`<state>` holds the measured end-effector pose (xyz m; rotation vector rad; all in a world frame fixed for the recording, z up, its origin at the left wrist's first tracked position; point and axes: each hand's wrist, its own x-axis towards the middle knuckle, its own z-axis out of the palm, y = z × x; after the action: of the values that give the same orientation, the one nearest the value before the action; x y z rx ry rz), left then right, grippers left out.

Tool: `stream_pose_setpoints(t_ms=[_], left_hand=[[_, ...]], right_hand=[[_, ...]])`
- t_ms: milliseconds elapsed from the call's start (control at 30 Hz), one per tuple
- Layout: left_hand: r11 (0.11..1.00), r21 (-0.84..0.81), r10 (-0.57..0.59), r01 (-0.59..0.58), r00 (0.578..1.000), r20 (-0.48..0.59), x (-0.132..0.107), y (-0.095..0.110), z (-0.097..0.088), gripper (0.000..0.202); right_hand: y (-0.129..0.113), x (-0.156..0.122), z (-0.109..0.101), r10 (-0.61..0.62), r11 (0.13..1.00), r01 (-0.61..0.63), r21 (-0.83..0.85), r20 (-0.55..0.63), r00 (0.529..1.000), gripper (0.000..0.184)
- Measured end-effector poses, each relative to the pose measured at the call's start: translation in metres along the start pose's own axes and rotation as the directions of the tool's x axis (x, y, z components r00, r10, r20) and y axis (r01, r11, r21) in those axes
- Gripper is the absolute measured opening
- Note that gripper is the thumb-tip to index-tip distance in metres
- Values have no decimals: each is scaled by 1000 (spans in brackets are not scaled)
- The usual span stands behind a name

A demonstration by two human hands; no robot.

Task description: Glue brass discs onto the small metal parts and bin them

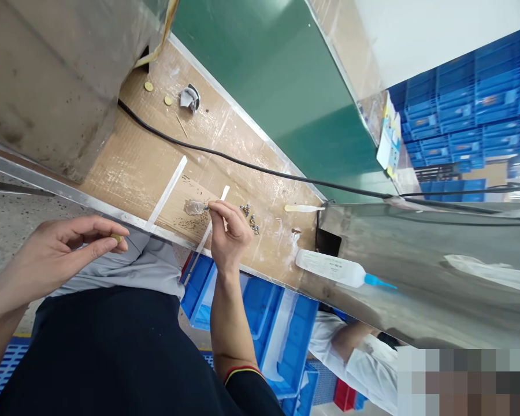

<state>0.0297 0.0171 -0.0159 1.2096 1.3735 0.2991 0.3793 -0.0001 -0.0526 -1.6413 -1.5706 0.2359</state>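
Observation:
My left hand (pixel 71 248) pinches a small brass disc (pixel 117 238) between thumb and fingers, above the bench edge. My right hand (pixel 230 232) grips a thin pointed tool (pixel 206 207), its tip touching a clear lump of glue or plastic (pixel 195 208). That lump rests on a cardboard-covered bench (pixel 117 153). Just beyond my right hand lie small metal parts (pixel 245 210), with more (pixel 254 225) close by. Two loose brass discs (pixel 148 86) lie further along the bench.
A white glue bottle (pixel 331 268) with a blue nozzle lies by a steel column (pixel 433 260). A black cable (pixel 225 156) crosses the bench. Blue crates (pixel 260 312) stand below, beside a co-worker's white sleeve (pixel 355 361).

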Motion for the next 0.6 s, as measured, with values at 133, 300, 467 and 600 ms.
stream_pose_setpoints(t_ms=[133,300,467,600], left_hand=[[1000,12,0,0,1000,-2,-1,0,-1,39],[1000,-11,-27,27,1000,-7,-3,1,0,41],[999,-23,-23,23,1000,-4,-1,1,1,40],[998,-53,-24,24,1000,16,-1,2,3,39]], right_hand=[[-1,0,1,-24,1000,24,3,-29,999,17],[1,-2,4,-38,998,36,-48,-59,998,20],[5,-4,7,-93,991,86,-103,-59,994,22],[7,-4,8,-121,985,108,-137,-89,989,22]])
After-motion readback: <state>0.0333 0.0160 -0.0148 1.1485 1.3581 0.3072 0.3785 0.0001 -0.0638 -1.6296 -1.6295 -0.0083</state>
